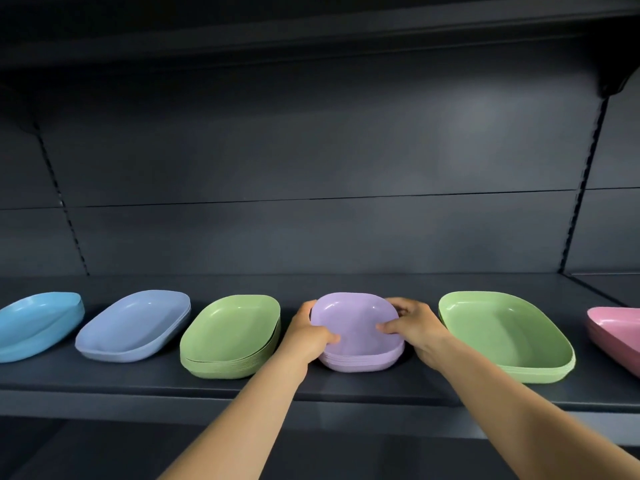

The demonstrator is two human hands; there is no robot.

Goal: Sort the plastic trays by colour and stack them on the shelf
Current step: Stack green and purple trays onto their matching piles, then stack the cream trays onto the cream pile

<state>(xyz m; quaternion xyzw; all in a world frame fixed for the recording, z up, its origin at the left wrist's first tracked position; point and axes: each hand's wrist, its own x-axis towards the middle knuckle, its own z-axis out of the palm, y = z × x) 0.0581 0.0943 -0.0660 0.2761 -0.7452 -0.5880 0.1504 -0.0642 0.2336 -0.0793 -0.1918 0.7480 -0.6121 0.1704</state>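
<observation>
Lilac tray stack [358, 336]: centre of shelf [346, 389], gripped from both sides. Left hand [310, 332] at left rim, thumb over the edge into the top tray, fingers wrapped behind. Right hand [414, 327] at right rim, thumb likewise inside, fingers curled round the far corner. Both holds closed on the lilac trays; whether only the top tray or several are caught cannot be told. Stack base apparently resting on the shelf surface, near its front edge.

Just beside on the left: green stack [230, 336], close to the left wrist. Just beside on the right: larger green stack [504, 336], close to the right wrist. Further left: periwinkle stack [133, 323], then light blue stack [38, 323], cut off at frame edge. Far right: pink stack [614, 332], partly out of view. Behind all: dark back panel [311, 168] with slotted uprights.

Probable step: seating or squaring the lilac trays.

Hazards, as judgement only:
- Uneven pressure from the two thumbs: upper trays skewed against the lower ones, stack left crooked.
- Elbows or wrists swung outward on release: contact with either green stack, trays pushed out of line.
- Stack dragged forward: base over the front lip, risk of tipping off.
- Two green stacks standing apart: possible incomplete sort unless different sizes are intended.
</observation>
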